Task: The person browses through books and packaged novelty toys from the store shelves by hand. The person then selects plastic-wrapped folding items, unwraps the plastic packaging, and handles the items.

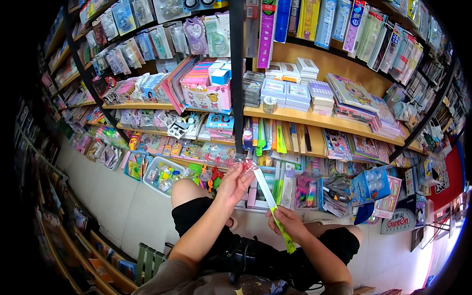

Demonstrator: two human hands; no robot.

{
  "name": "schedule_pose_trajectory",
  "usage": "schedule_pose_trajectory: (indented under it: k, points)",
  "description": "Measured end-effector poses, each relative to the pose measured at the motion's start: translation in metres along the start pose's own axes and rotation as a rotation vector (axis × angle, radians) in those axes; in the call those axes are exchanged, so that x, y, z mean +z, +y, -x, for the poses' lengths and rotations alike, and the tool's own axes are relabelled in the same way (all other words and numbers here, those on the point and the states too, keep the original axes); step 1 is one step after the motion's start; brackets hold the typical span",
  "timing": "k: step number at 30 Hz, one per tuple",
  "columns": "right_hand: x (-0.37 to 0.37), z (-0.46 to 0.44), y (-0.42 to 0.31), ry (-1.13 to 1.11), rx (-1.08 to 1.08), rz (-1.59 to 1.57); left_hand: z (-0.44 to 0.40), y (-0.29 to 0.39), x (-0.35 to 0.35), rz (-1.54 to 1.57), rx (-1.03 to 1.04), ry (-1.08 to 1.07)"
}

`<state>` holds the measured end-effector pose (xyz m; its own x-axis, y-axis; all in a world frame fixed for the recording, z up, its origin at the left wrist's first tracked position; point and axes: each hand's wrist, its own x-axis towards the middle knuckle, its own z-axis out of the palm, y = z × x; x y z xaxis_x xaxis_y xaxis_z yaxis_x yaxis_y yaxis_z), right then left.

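My right hand is closed around a long, narrow packet, pale white along its upper part and yellow-green at the lower end. The packet slants from the shelf front down toward my lap. My left hand is beside the packet's upper end with its palm turned up and fingers stretched out. At those fingertips is some clear and pinkish-red plastic wrapping; whether the fingers touch it I cannot tell.
Shelves of stationery rise in front, split by a black upright. White boxes and books lie on the wooden shelf. A white bin of small toys stands on the floor at left. A blue box stands at right.
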<state>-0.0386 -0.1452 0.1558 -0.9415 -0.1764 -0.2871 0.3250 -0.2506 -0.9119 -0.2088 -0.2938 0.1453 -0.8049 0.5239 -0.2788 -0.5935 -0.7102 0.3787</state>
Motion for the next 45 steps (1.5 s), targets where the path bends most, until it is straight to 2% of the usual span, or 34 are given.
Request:
schedule_pose_trajectory:
  k: [9, 21, 24, 26, 29, 32, 35, 38, 43, 44, 45]
  points:
    - [0.005, -0.001, 0.006, 0.076, -0.021, 0.040, 0.001, -0.012, -0.002, 0.001, 0.040, -0.115]
    - [-0.010, -0.006, 0.001, 0.024, 0.019, 0.175, 0.012, -0.023, 0.010, -0.430, 0.052, -0.125]
    - [-0.010, -0.015, 0.000, 0.072, 0.008, 0.163, 0.027, -0.047, 0.009, -0.522, -0.058, -0.135]
    - [-0.011, -0.024, 0.003, 0.125, -0.061, 0.125, 0.032, -0.053, 0.004, -0.548, -0.042, -0.089]
    - [-0.008, -0.018, 0.006, 0.156, 0.024, 0.114, 0.017, -0.045, -0.017, -0.539, 0.035, -0.009]
    - [-0.013, -0.005, 0.019, 0.113, 0.122, 0.316, 0.018, -0.020, -0.004, -0.484, 0.160, 0.036]
    - [-0.025, -0.009, 0.046, 0.121, 0.115, 0.243, 0.018, -0.025, -0.008, -0.509, 0.157, 0.019]
    - [-0.018, -0.014, 0.041, 0.229, 0.040, 0.043, 0.034, -0.050, -0.009, -0.599, 0.104, -0.034]
    - [-0.013, -0.017, 0.030, 0.170, -0.004, -0.077, 0.047, -0.073, -0.024, -0.630, -0.025, -0.222]
    - [-0.011, -0.017, 0.027, 0.168, 0.001, -0.101, 0.041, -0.073, -0.031, -0.653, 0.045, -0.300]
    - [-0.009, -0.017, 0.024, 0.166, 0.004, -0.108, 0.038, -0.066, -0.029, -0.563, 0.037, -0.281]
